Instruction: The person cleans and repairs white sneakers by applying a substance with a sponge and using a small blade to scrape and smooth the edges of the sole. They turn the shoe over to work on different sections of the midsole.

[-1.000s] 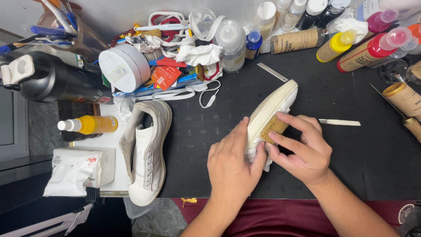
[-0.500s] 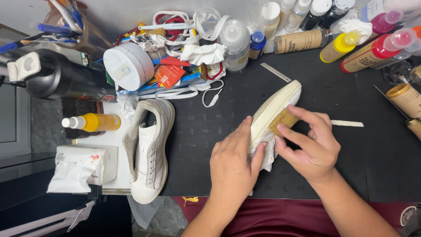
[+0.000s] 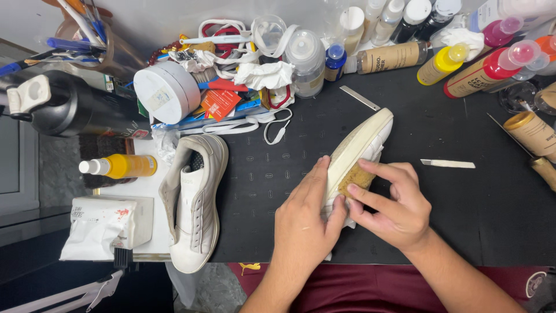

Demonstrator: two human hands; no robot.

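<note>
A white sneaker [image 3: 360, 152] is steadied sole-up on the black desk [image 3: 278, 191] by the left hand [image 3: 304, 223]. A tan sponge block [image 3: 354, 179] is pinched in the right hand [image 3: 394, 206] grip against the sole's edge; scrubbing seems underway, and firm, even strokes are judged necessary next.

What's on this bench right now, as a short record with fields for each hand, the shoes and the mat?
left hand: steadies the white shoe, which lies sole up
right hand: fingers press a tan block on the sole
second shoe: on its side at the mat's left edge, untouched
mat: black, also bears a white-handled blade
behind: bottles and a round white tin
</note>
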